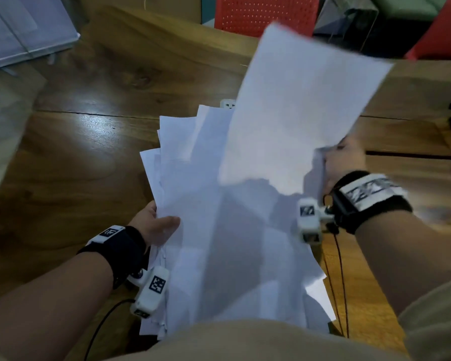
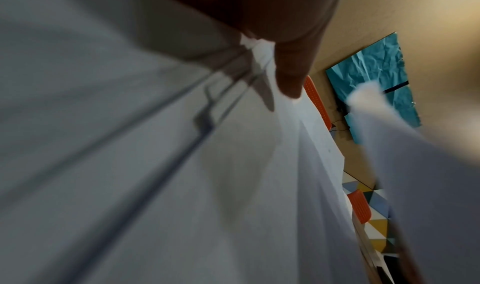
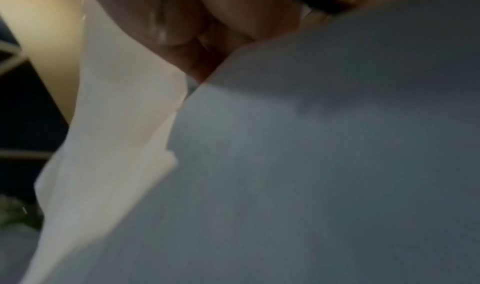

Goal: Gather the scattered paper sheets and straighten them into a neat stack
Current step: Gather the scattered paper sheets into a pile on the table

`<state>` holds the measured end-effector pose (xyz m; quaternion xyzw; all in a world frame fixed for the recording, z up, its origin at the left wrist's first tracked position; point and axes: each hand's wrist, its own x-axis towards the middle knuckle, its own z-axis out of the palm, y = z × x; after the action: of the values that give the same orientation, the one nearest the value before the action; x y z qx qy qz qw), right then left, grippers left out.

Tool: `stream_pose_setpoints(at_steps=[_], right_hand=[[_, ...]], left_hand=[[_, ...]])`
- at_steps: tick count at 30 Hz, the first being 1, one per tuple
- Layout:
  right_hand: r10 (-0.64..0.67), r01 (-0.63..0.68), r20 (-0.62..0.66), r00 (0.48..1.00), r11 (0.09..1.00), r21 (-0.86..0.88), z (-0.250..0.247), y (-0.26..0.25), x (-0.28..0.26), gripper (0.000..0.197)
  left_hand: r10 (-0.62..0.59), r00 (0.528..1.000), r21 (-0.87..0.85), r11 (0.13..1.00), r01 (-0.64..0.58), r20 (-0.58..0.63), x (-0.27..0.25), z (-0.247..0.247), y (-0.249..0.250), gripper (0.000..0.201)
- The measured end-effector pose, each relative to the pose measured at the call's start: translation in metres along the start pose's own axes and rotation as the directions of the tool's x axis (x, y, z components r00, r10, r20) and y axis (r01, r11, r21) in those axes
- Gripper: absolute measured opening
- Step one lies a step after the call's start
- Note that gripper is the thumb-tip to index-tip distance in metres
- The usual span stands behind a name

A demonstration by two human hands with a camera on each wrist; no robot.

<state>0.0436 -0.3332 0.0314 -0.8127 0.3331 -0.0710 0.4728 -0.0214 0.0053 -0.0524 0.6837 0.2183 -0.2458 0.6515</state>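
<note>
Over a wooden table (image 1: 94, 142), the left hand (image 1: 155, 225) holds an uneven bundle of paper sheets (image 1: 219, 230) while the right hand (image 1: 345, 162), blurred, apparently pinches one raised sheet (image 1: 297, 105) just above that grip.

No readable text; paper sheets (image 1: 235, 230) blank, wrist-camera tags (image 1: 156, 284) bear only coded patterns.

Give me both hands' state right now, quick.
Left hand: grips the messy stack of sheets at its left edge.
Right hand: pinches a single raised sheet above the stack.
</note>
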Motion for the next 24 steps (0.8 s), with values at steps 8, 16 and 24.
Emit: stream_pose_setpoints(at_steps=[8,16,24], right_hand=[[0.197,-0.046,0.321,0.926,0.906,-0.421,0.048,0.053,-0.051,0.025],[0.116,-0.035,0.512,0.851,0.986,-0.166,0.066,0.05,-0.08,0.04],[0.07,0.134,0.372,0.926,0.859,-0.494,0.062,0.056,-0.075,0.035]], left_hand=[[0.093,0.994,0.129,0.988,-0.085,-0.051,-0.005,0.004,0.001,0.045],[0.059,0.998,0.23,0.972,-0.052,-0.028,-0.005,-0.001,-0.006,0.118],[0.045,0.998,0.217,0.976,-0.036,-0.037,-0.003,0.0,-0.007,0.1]])
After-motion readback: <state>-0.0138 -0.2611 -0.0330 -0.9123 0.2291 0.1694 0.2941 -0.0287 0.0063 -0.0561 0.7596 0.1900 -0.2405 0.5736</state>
